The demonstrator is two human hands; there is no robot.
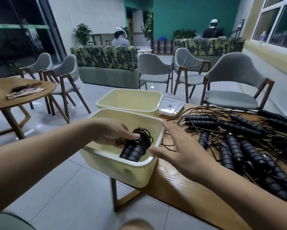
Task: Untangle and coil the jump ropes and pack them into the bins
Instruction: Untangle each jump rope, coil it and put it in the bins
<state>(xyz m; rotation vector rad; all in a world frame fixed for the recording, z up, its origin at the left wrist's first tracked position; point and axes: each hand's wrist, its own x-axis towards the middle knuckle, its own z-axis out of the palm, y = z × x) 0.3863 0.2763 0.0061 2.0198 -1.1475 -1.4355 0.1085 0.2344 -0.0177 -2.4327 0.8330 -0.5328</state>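
We hold a coiled jump rope (137,146) inside the near bin (123,168). Its two black handles lie side by side and the thin cord is looped around their far end. Our left hand (113,131) reaches in from the left, and its grip is clamped on the coil, with the fingers curled over the cord. Our right hand (177,146) is spread just beside the bin's right rim, its grip apart and holding nothing. We cannot tell whether the thumb touches the rim. The bin sits at the left edge of the worktop (181,185), overhanging it. A second bin (131,98) stands just behind, with white lids (171,105) beside it. A tangled pile of ropes (239,135) covers the worktop to the right.
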